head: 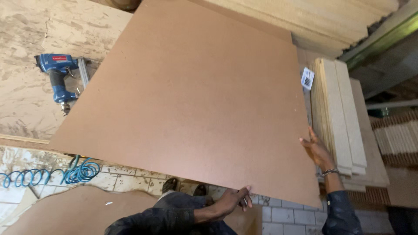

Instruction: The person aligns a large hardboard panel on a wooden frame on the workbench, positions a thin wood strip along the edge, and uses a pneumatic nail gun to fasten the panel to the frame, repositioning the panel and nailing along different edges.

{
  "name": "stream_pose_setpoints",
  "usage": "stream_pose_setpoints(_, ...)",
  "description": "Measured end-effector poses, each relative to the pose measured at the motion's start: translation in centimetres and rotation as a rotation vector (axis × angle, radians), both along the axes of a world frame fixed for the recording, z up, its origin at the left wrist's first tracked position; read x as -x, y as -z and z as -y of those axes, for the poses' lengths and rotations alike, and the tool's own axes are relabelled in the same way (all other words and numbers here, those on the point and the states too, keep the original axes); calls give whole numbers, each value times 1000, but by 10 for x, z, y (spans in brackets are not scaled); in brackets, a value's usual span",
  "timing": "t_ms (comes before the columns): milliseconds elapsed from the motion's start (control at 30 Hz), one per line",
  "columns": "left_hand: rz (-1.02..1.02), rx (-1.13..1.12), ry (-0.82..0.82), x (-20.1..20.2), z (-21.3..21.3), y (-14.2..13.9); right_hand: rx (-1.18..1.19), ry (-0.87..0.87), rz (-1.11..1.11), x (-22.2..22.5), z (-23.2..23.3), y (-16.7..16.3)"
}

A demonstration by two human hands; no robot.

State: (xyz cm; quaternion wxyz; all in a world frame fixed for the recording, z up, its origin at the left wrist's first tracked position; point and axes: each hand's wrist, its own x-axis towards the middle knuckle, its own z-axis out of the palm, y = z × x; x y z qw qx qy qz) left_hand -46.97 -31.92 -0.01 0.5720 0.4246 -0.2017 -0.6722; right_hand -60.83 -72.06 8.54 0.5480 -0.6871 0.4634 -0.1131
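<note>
- My left hand pinches the near edge of the brown board; my right hand grips its right edge.
- The board stretches away from both hands, up-left, over the table.
- Blue nail gun lies beyond its far-left edge.

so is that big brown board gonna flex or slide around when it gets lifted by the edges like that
The brown board looks thin and wide, so it would probably bow in the middle. The left hand and right hand grip only the near and right edges, so it may feel unwieldy more than heavy. Its smooth face could slide easily on the workbench.
</note>
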Motion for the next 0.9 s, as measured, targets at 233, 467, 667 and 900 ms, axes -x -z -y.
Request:
stream_pose_setpoints(233,701,254,535,-42,44,2,874,-220,-764,-18,25,38)
stream_pose_setpoints(467,2151,-1151,-842,-297,-136,-23,665,238,-446,-12,28,78)
stream_pose_setpoints(667,1283,-424,-1550,-324,-172,4,459,252,-261,-19,63,77)
stream_pose_setpoints(900,1342,-146,-1683,-323,-141,0,259,288,70,-43,88,69)
